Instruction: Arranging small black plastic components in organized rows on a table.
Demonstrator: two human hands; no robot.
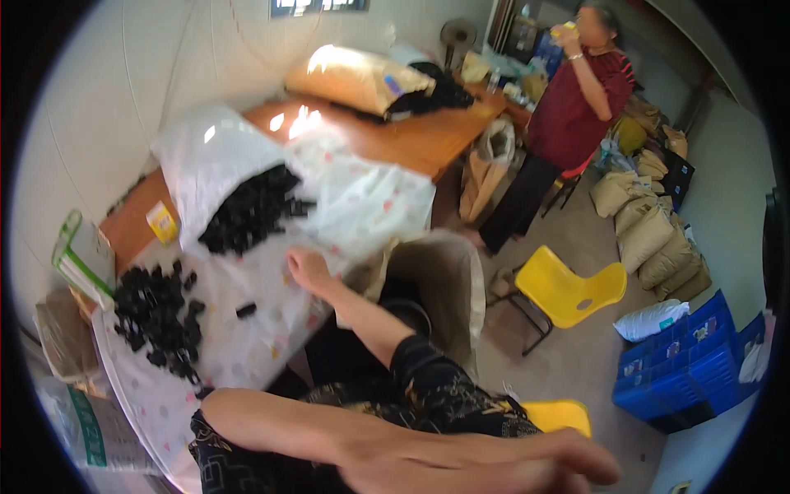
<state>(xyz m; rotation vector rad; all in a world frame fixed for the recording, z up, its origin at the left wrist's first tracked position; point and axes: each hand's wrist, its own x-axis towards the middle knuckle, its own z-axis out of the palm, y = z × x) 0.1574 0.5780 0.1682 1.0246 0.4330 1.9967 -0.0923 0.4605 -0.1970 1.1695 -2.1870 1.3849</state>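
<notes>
My left arm reaches across to the right, and my left hand (485, 461) hangs low in front of the camera. Its fingers look stretched out and slightly bent, partly cut off by the lower edge; nothing shows in them. My right hand (308, 270) is closed at the table's edge, its fingers curled in so that anything inside is hidden. Near it, black pieces (251, 210) spill from the mouth of a white sack (210, 144). A heap of small black parts (160, 321) lies further left, and a single black part (246, 310) lies between.
Below my right forearm stands an open brown paper sack (461, 280). A yellow chair (568, 288), blue crates (679, 366) and stacked sacks (650, 235) are on the right. A person (568, 123) stands at the far end of the table, one hand raised.
</notes>
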